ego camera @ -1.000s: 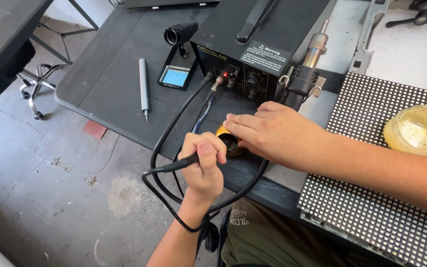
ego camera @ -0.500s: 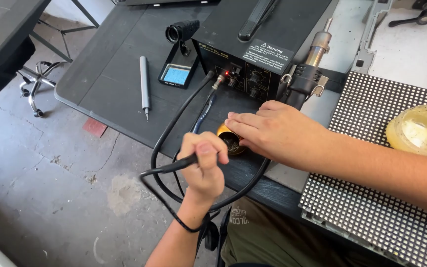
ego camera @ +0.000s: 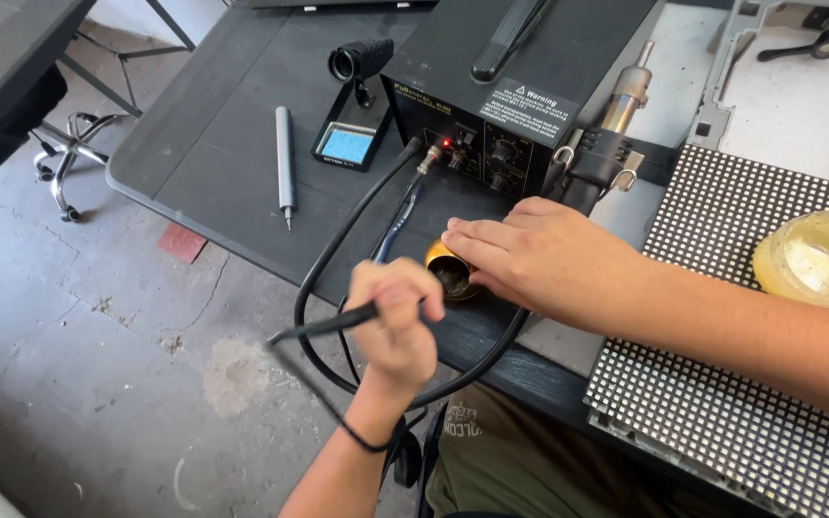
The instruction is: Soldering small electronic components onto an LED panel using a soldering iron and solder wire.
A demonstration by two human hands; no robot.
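Soldering iron [ego camera: 338,323] sits in the left hand [ego camera: 393,321], grip closed around its handle, tip toward the brass tip-cleaner pot [ego camera: 450,273] at the near edge of the dark table [ego camera: 213,144]. Right hand [ego camera: 539,257] lies flat, fingers loose, steadying that pot. Black rework station [ego camera: 520,105] stands far; LED panel [ego camera: 722,384] crowds the right, with floor open on the left.

One head-worn view — looking steeply down, close over the dark worktable [ego camera: 223,163] and floor [ego camera: 79,384].
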